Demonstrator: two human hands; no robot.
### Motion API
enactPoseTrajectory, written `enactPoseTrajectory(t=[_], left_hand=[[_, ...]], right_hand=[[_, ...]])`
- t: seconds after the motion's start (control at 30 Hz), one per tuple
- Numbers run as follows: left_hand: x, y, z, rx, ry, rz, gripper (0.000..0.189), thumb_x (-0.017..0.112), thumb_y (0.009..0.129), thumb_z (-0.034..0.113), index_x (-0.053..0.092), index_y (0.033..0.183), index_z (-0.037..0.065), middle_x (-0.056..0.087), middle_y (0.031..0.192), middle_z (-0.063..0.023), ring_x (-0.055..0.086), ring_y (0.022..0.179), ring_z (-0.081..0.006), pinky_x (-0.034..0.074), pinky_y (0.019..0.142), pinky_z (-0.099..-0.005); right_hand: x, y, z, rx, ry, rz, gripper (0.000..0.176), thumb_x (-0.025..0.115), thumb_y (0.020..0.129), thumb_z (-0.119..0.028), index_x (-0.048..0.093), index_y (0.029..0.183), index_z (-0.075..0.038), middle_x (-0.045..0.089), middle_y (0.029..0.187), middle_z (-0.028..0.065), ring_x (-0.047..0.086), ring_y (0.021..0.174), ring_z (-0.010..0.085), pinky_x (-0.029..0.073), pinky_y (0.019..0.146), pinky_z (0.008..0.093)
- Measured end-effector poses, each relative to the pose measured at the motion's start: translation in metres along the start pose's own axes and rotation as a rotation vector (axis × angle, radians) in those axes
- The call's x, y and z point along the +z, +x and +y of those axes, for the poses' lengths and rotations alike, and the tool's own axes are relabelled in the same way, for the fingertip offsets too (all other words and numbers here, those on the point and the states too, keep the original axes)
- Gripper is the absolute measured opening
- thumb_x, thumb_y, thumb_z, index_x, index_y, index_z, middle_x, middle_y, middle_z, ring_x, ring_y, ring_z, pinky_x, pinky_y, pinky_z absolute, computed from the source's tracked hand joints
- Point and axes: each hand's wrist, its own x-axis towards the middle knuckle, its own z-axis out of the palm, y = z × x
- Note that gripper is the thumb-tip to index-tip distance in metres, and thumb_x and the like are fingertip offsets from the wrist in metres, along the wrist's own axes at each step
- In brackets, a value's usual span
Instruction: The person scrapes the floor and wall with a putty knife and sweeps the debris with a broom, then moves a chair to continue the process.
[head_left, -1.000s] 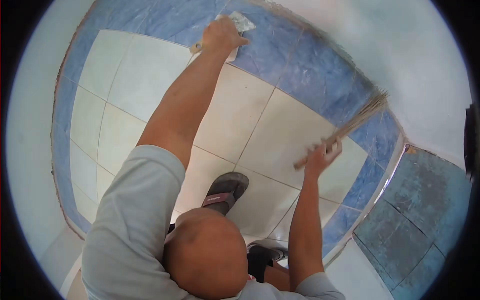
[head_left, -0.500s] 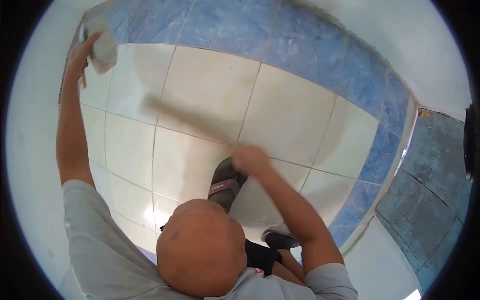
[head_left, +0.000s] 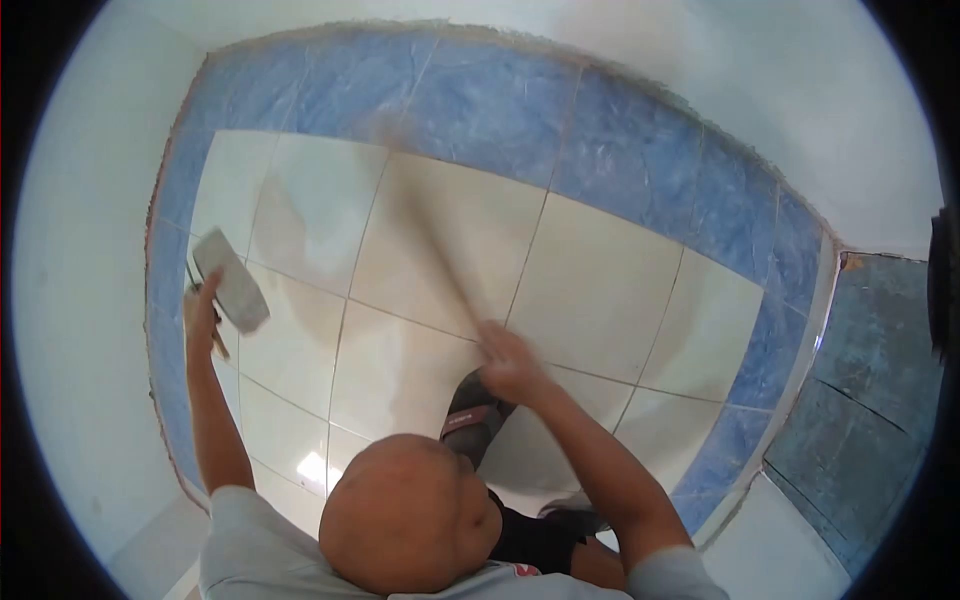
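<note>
On the left, my left hand (head_left: 203, 310) is closed around the handle of a grey flat-bladed trowel (head_left: 236, 285). Its rectangular blade hangs over the white tiles, and a wooden handle end shows below the fingers. My right hand (head_left: 508, 362), near the middle, grips one end of a long, thin brown stick (head_left: 440, 245). Motion smears the stick, which slants up and left over the floor; its far end is too blurred to make out. Between that hand and the legs is a dark sandal (head_left: 472, 415) on a foot.
White floor tiles (head_left: 445, 215) have a blue tile border (head_left: 500, 95) along rough wall edges. Pale walls (head_left: 90, 300) rise at the left and top. At the right, a raised sill borders dark grey-blue slabs (head_left: 870, 340). A head (head_left: 405, 515) covers the bottom middle.
My left hand has come down and nearer with the trowel, away from the far left corner. The stick in my right hand has swung further upright. The view has shifted a little.
</note>
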Motion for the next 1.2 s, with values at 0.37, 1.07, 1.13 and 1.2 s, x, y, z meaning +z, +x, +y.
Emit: enactPoseTrajectory(t=[0.37,1.07,1.13,1.2], left_hand=[[0.073,-0.086,-0.052,-0.228,-0.193,-0.242,0.054,0.077,0.084,0.053,0.061,0.096,0.003,0.047,0.065,0.0029,0.042,0.045,-0.0088,0.035,0.041,-0.0264],[0.127,-0.06,-0.015,-0.074,-0.191,-0.131,0.051,0.077,0.085,0.052,0.056,0.089,0.006,0.045,0.065,0.0024,0.043,0.046,-0.0105,0.036,0.041,-0.0282],[0.127,-0.059,-0.019,-0.111,-0.225,-0.147,0.049,0.077,0.086,0.051,0.056,0.088,0.007,0.044,0.063,0.0029,0.042,0.044,-0.0096,0.036,0.04,-0.0282],[0.129,-0.056,-0.024,-0.134,-0.228,-0.138,0.048,0.077,0.086,0.051,0.055,0.088,0.008,0.043,0.062,0.0036,0.041,0.045,-0.0092,0.035,0.041,-0.0281]], right_hand=[[0.009,0.228,0.036,0.732,0.708,0.167,0.019,0.059,0.1,-0.026,0.071,0.098,-0.011,0.056,0.062,0.0034,0.057,0.051,0.0163,0.047,0.044,0.0362],[0.008,0.312,-0.092,0.46,0.489,-0.243,0.043,0.063,0.097,-0.023,0.065,0.14,-0.022,0.058,0.07,0.0006,0.052,0.047,0.0117,0.038,0.039,0.0325],[0.017,0.329,-0.063,0.577,0.587,0.056,0.027,0.063,0.098,-0.025,0.073,0.121,-0.015,0.057,0.069,-0.0001,0.05,0.045,0.0114,0.037,0.039,0.0316],[0.009,0.314,0.019,0.519,0.78,0.256,0.015,0.063,0.099,-0.023,0.072,0.102,-0.012,0.056,0.068,-0.0015,0.049,0.046,0.0107,0.038,0.04,0.0305]])
